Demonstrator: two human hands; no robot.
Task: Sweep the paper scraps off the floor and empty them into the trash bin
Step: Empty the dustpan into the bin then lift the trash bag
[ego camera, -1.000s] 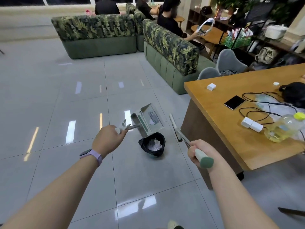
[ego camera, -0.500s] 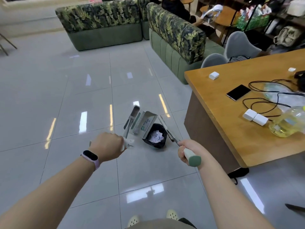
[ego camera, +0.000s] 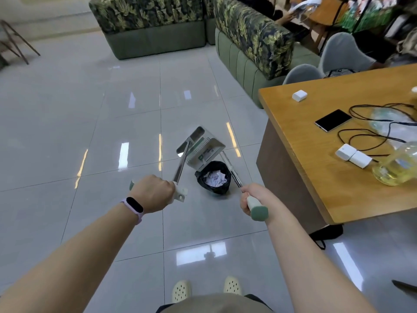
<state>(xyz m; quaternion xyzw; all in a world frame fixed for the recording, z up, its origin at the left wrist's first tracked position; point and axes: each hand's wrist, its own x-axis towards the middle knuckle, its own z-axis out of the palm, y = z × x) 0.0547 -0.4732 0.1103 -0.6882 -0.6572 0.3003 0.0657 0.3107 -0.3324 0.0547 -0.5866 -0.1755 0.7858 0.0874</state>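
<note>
A small trash bin (ego camera: 214,187) lined with a black bag stands on the tiled floor, with white paper scraps (ego camera: 214,178) inside. My left hand (ego camera: 154,194) grips the handle of a grey long-handled dustpan (ego camera: 203,146). The pan hangs just behind the bin, tilted with its open side toward me. My right hand (ego camera: 253,198) grips the green-capped broom handle (ego camera: 256,207). The broom's shaft runs down past the bin's right side, and the pan and bin hide its head.
A wooden table (ego camera: 316,181) stands close on the right with a phone (ego camera: 333,120), cables, chargers and an oil bottle (ego camera: 398,166). Green patterned sofas (ego camera: 248,41) and grey chairs (ego camera: 343,53) stand beyond it. A black bag strap (ego camera: 325,232) lies under the table corner.
The dustpan has swung down from above the bin to hang upright just behind it. My view has tilted down, so my feet now show.
</note>
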